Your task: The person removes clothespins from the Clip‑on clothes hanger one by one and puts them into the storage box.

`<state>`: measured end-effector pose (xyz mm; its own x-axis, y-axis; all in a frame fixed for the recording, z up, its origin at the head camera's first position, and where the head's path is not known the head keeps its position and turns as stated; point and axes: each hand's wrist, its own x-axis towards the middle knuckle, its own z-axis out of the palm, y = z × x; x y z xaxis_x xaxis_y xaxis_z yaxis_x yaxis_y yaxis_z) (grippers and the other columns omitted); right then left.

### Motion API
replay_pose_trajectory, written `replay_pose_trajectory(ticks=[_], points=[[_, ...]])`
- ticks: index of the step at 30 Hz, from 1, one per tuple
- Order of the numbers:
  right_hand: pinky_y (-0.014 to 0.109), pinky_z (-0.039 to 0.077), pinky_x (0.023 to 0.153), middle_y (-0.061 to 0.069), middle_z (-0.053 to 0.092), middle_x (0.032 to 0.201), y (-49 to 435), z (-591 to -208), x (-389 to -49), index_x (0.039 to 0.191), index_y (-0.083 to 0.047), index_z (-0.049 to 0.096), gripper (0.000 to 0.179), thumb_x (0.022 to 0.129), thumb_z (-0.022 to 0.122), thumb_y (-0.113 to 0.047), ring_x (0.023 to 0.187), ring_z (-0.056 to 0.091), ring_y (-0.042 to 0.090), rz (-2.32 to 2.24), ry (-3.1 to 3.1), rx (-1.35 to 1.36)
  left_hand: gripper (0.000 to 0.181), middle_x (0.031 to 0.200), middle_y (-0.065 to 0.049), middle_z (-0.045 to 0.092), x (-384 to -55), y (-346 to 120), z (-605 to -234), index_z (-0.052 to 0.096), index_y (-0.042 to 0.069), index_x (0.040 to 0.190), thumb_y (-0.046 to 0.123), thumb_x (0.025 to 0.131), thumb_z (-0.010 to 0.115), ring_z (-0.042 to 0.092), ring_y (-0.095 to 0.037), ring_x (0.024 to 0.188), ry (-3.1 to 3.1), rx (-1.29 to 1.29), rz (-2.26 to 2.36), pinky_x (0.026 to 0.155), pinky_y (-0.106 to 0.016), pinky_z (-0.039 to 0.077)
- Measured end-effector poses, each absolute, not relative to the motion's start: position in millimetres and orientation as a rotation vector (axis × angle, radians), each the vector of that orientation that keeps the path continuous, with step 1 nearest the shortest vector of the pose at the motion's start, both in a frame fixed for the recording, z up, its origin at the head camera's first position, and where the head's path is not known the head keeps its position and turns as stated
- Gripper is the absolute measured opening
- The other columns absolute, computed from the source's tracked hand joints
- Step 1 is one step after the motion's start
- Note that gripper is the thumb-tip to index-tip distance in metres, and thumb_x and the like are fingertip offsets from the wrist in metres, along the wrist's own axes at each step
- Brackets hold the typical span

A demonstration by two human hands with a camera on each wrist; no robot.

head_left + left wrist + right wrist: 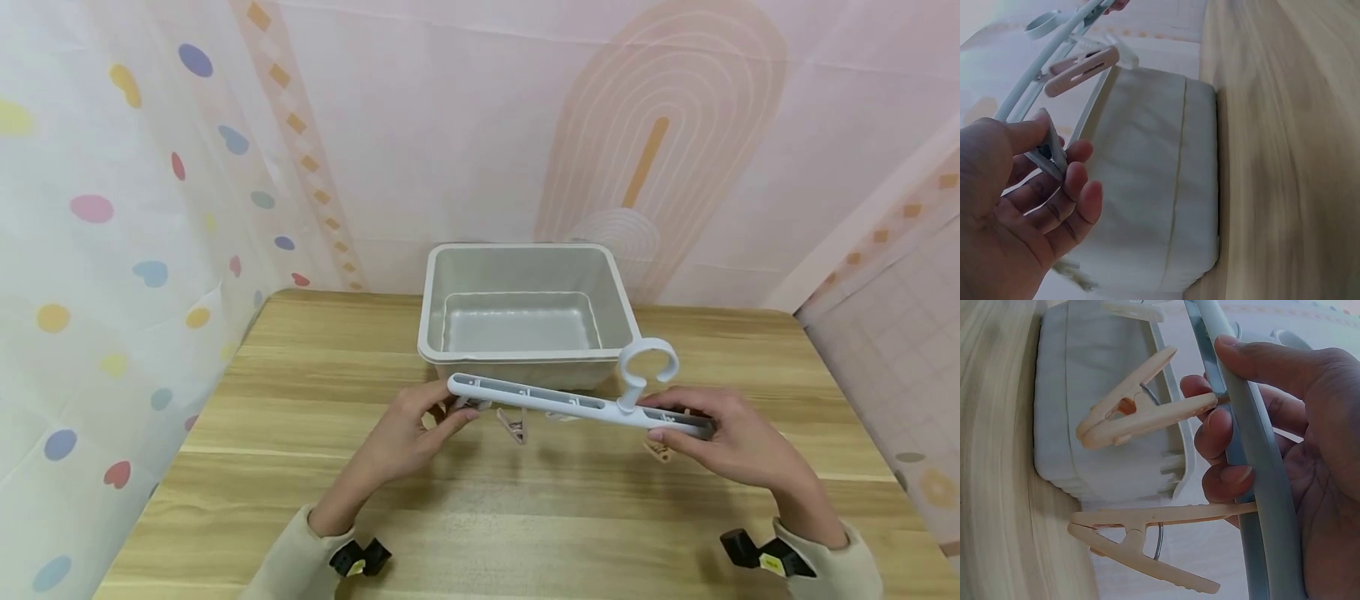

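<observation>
A pale blue-grey clip hanger [555,403] with a round hook [670,367] is held level over the table, in front of the box. My right hand [738,437] grips its right end, fingers wrapped round the bar in the right wrist view. Two peach clips [1147,423] hang beside those fingers. My left hand [412,429] is at the other end, where thumb and fingers pinch a grey clip [1054,153]. Between the hands dangle a pinkish-brown clip [514,428] and a white clip [1124,53].
Just behind the hanger stands a light grey plastic box [525,357], its inside bare in the head view. The wood-grain table [480,542] lies beneath. A patterned cloth [435,125] hangs along the back and left sides.
</observation>
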<state>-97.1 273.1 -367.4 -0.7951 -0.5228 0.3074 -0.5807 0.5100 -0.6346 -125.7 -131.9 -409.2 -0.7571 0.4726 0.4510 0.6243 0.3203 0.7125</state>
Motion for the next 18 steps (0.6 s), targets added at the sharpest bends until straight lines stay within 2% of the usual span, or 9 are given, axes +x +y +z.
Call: replay_pose_trajectory(ticks=[9, 14, 18], points=[[0.017, 0.052, 0.066, -0.009, 0.075, 0.096, 275, -370, -100, 0.118, -0.026, 0.072, 0.043, 0.084, 0.082, -0.001, 0.068, 0.065, -0.001, 1.173, -2.659, 0.993, 0.009, 0.082, 0.004, 0.067, -130, -145, -405, 0.073, 0.016, 0.103, 0.013, 0.095, 0.073, 0.054, -0.003, 0.069, -2.477, -0.994, -1.341, 0.059, -0.021, 0.048], [0.016, 0.052, 0.067, -0.012, 0.074, 0.100, 277, -371, -101, 0.117, -0.027, 0.072, 0.044, 0.083, 0.083, -0.001, 0.069, 0.066, -0.001, 1.150, -2.646, 0.991, 0.010, 0.082, 0.008, 0.065, -131, -149, -404, 0.073, 0.017, 0.102, 0.012, 0.093, 0.076, 0.051, -0.002, 0.067, -2.472, -0.992, -1.281, 0.057, -0.021, 0.045], [0.015, 0.050, 0.068, -0.008, 0.075, 0.098, 277, -372, -101, 0.116, -0.020, 0.074, 0.044, 0.079, 0.085, 0.002, 0.070, 0.065, 0.000, 1.145, -2.594, 1.025, 0.011, 0.080, 0.008, 0.064, -131, -150, -402, 0.074, 0.015, 0.101, 0.011, 0.091, 0.078, 0.049, -0.001, 0.065, -2.457, -0.998, -1.245, 0.055, -0.021, 0.045]])
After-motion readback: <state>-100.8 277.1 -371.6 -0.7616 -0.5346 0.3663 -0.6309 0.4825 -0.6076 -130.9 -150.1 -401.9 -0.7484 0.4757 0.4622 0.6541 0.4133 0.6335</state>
